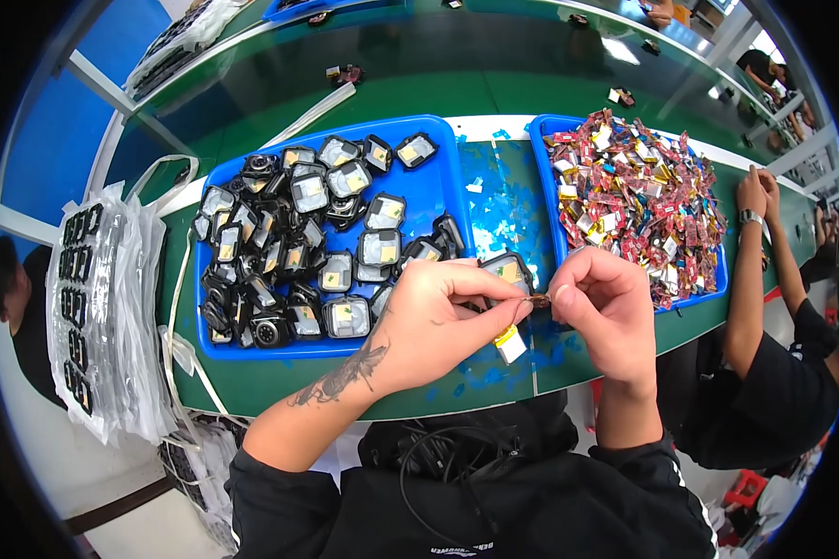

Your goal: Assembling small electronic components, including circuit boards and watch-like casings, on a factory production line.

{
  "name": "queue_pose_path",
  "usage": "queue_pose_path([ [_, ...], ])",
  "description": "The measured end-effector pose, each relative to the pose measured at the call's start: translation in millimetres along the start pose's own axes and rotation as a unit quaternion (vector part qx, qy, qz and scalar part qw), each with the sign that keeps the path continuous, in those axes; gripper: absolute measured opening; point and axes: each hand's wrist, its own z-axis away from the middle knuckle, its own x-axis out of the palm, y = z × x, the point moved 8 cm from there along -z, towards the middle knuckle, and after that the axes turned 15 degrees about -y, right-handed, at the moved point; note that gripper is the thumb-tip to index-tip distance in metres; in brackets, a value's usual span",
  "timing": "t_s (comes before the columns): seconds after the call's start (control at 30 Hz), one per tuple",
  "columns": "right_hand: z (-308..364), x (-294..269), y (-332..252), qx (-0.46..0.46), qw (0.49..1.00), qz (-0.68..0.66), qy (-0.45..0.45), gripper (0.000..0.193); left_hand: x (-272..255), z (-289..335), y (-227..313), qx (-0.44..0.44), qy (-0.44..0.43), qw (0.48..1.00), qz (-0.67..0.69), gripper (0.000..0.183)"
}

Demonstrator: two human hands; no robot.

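In front of my chest both hands meet over the bench. My left hand is closed in a pinch on a small circuit board, of which only a dark reddish-brown bit shows between the fingertips. A silver-white battery pack with yellow tape hangs just below these fingers and looks joined to the board. My right hand pinches the other end of the board with thumb and forefinger. Just behind the fingertips lies a black watch-like case, partly covered by my left hand.
A blue tray of black watch-like cases stands left; another blue tray, heaped with red boards and batteries, stands right. Blue film scraps lie between them. Plastic-wrapped trays stand far left. A co-worker's arms reach in at right.
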Motion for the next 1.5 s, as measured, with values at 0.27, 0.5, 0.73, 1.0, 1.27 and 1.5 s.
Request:
queue_pose_path([
  [0.27,-2.6,6.5,-3.6,-0.054,0.992,0.077,0.089,0.030,0.0,-1.0,-3.8,0.029,0.015,0.998,0.047,0.031],
  [0.5,-3.2,4.5,-7.5,-0.050,0.983,0.127,0.124,0.034,1.5,-0.8,7.1,0.096,-0.001,0.994,0.059,0.048],
  [0.73,0.7,4.2,-6.1,-0.068,0.965,0.207,0.143,0.035,5.6,-1.9,7.2,0.090,0.022,0.995,-0.021,0.047],
  [1.0,-11.8,19.8,-17.5,-0.052,0.950,0.275,0.136,0.045,2.1,2.2,-2.3,0.132,0.040,0.990,0.015,0.057],
  [1.27,-118.3,-31.3,-65.9,-0.005,0.894,0.446,0.042,0.037,-74.8,24.4,54.3,0.048,0.197,0.813,-0.545,0.022],
  [1.5,-251.6,-133.6,0.3,0.241,0.839,0.484,0.060,0.049,-64.2,38.4,25.1,0.019,0.153,0.712,-0.685,0.027],
])
